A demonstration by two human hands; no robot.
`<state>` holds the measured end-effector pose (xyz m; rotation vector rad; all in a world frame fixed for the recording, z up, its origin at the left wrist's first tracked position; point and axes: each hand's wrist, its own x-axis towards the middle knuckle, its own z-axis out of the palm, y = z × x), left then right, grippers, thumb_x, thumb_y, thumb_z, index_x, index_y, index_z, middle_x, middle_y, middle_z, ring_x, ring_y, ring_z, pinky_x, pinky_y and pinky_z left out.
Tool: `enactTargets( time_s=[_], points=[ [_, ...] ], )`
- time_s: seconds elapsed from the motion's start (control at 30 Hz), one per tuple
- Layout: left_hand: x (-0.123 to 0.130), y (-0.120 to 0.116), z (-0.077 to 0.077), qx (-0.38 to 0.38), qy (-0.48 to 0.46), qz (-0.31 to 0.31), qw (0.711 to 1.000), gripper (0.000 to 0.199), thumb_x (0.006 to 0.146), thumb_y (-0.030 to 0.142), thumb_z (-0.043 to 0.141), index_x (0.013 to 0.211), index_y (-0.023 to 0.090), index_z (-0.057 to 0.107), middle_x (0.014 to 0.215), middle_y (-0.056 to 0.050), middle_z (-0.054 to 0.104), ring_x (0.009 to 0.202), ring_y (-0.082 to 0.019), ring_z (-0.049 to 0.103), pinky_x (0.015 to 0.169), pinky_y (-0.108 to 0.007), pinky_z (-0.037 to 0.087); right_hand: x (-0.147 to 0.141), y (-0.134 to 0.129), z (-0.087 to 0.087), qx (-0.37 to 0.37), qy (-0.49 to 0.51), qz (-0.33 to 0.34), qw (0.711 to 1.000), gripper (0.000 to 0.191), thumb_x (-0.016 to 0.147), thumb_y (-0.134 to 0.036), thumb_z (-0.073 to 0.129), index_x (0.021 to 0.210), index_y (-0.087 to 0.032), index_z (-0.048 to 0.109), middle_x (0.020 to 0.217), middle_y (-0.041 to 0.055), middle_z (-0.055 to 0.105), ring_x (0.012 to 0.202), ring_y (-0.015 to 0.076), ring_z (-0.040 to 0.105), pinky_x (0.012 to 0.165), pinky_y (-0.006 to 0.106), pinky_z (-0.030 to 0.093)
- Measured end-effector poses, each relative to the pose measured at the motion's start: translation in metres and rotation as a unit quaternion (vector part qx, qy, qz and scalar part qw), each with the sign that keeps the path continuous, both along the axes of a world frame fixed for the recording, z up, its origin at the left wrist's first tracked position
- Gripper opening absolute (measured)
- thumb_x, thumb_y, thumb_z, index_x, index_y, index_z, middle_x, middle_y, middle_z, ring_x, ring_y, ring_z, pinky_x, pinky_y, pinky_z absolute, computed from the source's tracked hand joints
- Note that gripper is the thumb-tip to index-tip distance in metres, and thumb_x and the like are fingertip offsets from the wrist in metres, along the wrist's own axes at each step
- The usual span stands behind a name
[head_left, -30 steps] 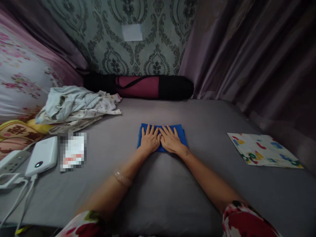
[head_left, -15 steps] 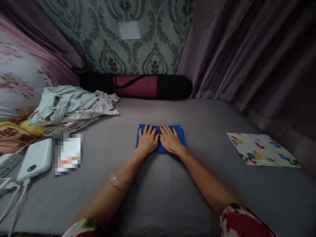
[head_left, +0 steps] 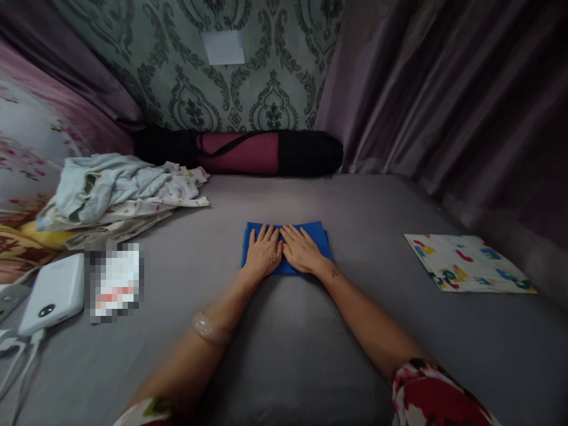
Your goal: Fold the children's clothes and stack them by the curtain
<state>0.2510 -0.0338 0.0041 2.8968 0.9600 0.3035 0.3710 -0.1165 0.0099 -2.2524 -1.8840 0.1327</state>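
A folded blue cloth [head_left: 318,235] lies flat on the grey sheet [head_left: 284,343], in the middle of the view. My left hand [head_left: 264,251] rests palm down on its left half, fingers spread and pointing away from me. On the right half lies my right hand [head_left: 302,248], also palm down with its fingers stretched out. The two hands touch or nearly touch at the thumbs. Neither grips anything. Parts of the cloth are hidden under both palms.
A white folded cloth with coloured prints [head_left: 470,263] lies at the right. Crumpled clothes [head_left: 110,186], a white power bank [head_left: 55,290] with cables and a blurred packet [head_left: 116,281] are at the left. A black and dark red long bag [head_left: 239,152] lies along the wall.
My right hand has slid slightly left on the blue cloth, closer to my left hand. The view has shifted a little.
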Motion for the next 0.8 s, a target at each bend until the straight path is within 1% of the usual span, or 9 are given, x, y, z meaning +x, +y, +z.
enactTargets(
  time_s=[0.1,0.2,0.27,0.4,0.47,0.57,0.63,0.73,0.8],
  points=[
    [-0.004,-0.002,0.001,0.025,-0.033,0.043,0.998,0.056,0.098,0.041,0.024,0.142,0.013,0.044,0.152,-0.012,0.037,0.145,-0.029,0.022,0.118,-0.054,0.012,-0.001,-0.006,0.003,0.043,-0.028,-0.065,0.997,0.058,0.097,-0.031,0.024,0.148,-0.004,0.034,0.155,0.0129,0.029,0.145,0.0236,0.02,0.119,0.043,0.01],
    [-0.006,-0.001,0.0,0.007,-0.025,0.065,0.998,0.061,0.097,0.048,0.025,0.143,0.012,0.042,0.154,-0.015,0.033,0.145,-0.032,0.021,0.116,-0.056,0.013,0.0,-0.009,0.001,0.03,-0.033,-0.112,0.993,0.059,0.097,-0.032,0.024,0.147,-0.002,0.033,0.154,0.0146,0.03,0.145,0.0248,0.021,0.119,0.044,0.01],
    [-0.006,0.0,-0.002,-0.016,-0.005,0.07,0.997,0.062,0.096,0.05,0.026,0.144,0.013,0.042,0.154,-0.015,0.031,0.145,-0.033,0.022,0.115,-0.057,0.017,0.001,-0.009,-0.002,0.01,-0.031,-0.117,0.993,0.059,0.097,-0.033,0.024,0.146,-0.001,0.034,0.154,0.0149,0.032,0.144,0.0246,0.022,0.118,0.044,0.011],
    [-0.006,0.0,-0.001,-0.028,0.004,0.068,0.997,0.063,0.095,0.051,0.028,0.144,0.014,0.041,0.155,-0.014,0.03,0.144,-0.033,0.023,0.115,-0.056,0.018,0.002,-0.009,-0.004,0.012,-0.028,-0.112,0.993,0.059,0.096,-0.032,0.025,0.146,-0.002,0.035,0.153,0.0141,0.033,0.144,0.0239,0.023,0.118,0.043,0.011],
    [-0.008,0.0,0.0,-0.018,-0.01,0.079,0.997,0.063,0.096,0.05,0.027,0.144,0.013,0.041,0.155,-0.015,0.031,0.145,-0.031,0.022,0.116,-0.053,0.017,0.004,-0.01,-0.002,0.027,-0.028,-0.121,0.992,0.058,0.096,-0.031,0.024,0.146,-0.003,0.036,0.154,0.0138,0.032,0.144,0.0239,0.022,0.118,0.043,0.012],
    [-0.012,0.004,0.002,-0.001,-0.037,0.12,0.992,0.064,0.097,0.047,0.021,0.145,0.009,0.038,0.154,-0.016,0.031,0.145,-0.03,0.02,0.117,-0.051,0.014,0.009,-0.012,0.0,0.058,-0.04,-0.165,0.984,0.059,0.096,-0.03,0.024,0.146,-0.001,0.034,0.155,0.0158,0.028,0.145,0.0257,0.019,0.118,0.043,0.012],
    [-0.014,0.007,0.0,-0.014,-0.029,0.131,0.991,0.065,0.098,0.046,0.02,0.146,0.006,0.036,0.153,-0.018,0.033,0.144,-0.031,0.023,0.117,-0.05,0.016,0.014,-0.014,-0.002,0.047,-0.036,-0.185,0.981,0.06,0.096,-0.03,0.024,0.146,0.002,0.032,0.154,0.0177,0.029,0.144,0.0271,0.021,0.117,0.043,0.014],
    [-0.015,0.013,-0.004,-0.041,-0.008,0.126,0.991,0.067,0.097,0.045,0.022,0.146,0.001,0.034,0.152,-0.019,0.035,0.142,-0.033,0.027,0.116,-0.05,0.022,0.02,-0.014,-0.008,0.02,-0.025,-0.188,0.982,0.061,0.096,-0.032,0.023,0.146,0.003,0.031,0.153,0.0188,0.032,0.143,0.0285,0.025,0.117,0.043,0.018],
    [-0.014,0.014,-0.006,-0.043,-0.011,0.126,0.991,0.067,0.097,0.046,0.023,0.146,0.002,0.034,0.152,-0.02,0.034,0.142,-0.034,0.027,0.115,-0.05,0.022,0.021,-0.014,-0.01,0.017,-0.027,-0.187,0.982,0.062,0.096,-0.032,0.023,0.146,0.003,0.031,0.153,0.0189,0.032,0.143,0.0292,0.025,0.117,0.044,0.018]
  ],
)
